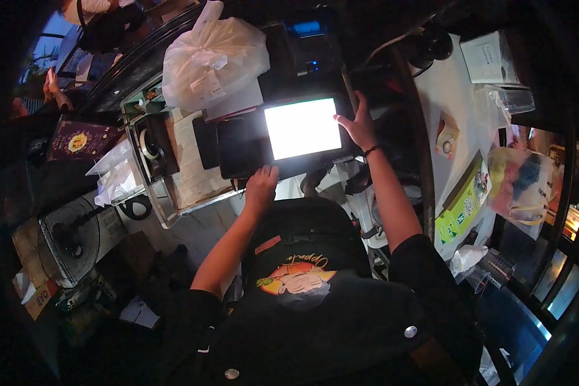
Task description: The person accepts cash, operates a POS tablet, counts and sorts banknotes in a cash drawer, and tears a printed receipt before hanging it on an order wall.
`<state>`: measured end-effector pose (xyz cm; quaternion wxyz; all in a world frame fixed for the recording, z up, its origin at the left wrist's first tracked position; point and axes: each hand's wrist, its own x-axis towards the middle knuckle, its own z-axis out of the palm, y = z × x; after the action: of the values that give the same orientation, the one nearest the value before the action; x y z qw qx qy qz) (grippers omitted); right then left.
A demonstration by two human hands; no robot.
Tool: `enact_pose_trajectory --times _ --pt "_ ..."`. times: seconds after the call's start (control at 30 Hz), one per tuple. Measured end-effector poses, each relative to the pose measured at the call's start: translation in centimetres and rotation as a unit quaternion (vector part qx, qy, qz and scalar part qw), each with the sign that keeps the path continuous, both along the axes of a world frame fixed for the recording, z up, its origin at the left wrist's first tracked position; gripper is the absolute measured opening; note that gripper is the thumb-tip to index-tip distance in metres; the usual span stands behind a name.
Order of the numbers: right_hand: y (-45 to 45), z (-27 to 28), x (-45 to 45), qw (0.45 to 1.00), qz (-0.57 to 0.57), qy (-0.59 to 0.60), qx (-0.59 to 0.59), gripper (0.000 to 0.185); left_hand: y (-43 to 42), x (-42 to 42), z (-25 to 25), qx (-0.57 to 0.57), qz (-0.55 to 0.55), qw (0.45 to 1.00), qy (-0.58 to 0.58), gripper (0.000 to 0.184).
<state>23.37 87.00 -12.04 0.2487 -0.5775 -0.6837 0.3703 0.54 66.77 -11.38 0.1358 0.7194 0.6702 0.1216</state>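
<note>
One bright screen [304, 128] in a dark casing is at the right part of the bench [196, 170]. The right hand [359, 128] has its thumb at the screen's right edge, fingers spread apart. The left hand [262, 186] is at the casing's lower edge, fingers curled (whether gripping, I cannot tell). Beyond sits a tied plastic bag [215, 61].

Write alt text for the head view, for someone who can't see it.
A person's right hand has its thumb at the side of a glowing white screen, while the left hand is at the near edge of the dark surface around it; a bulging plastic bag sits beyond.
</note>
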Motion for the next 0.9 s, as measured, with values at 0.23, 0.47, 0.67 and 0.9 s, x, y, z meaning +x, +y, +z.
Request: enact_pose_trajectory --times 0.23,0.47,0.67,0.9 --pt "0.2 -0.9 0.2 1.000 0.002 -0.003 0.012 0.091 0.0 0.0 0.1 -0.004 0.000 1.000 -0.006 0.020" --pt "0.1 -0.5 0.2 1.000 0.003 0.003 0.002 0.090 -0.1 0.0 -0.2 -0.004 0.003 1.000 -0.008 0.022" --pt "0.0 -0.4 0.1 1.000 -0.002 -0.001 0.002 0.089 0.0 0.0 0.2 -0.016 0.006 1.000 -0.019 0.023" --pt "0.5 -1.9 0.2 1.000 -0.012 0.015 0.025 0.085 -0.3 0.1 0.5 -0.040 0.010 0.999 -0.026 0.029"
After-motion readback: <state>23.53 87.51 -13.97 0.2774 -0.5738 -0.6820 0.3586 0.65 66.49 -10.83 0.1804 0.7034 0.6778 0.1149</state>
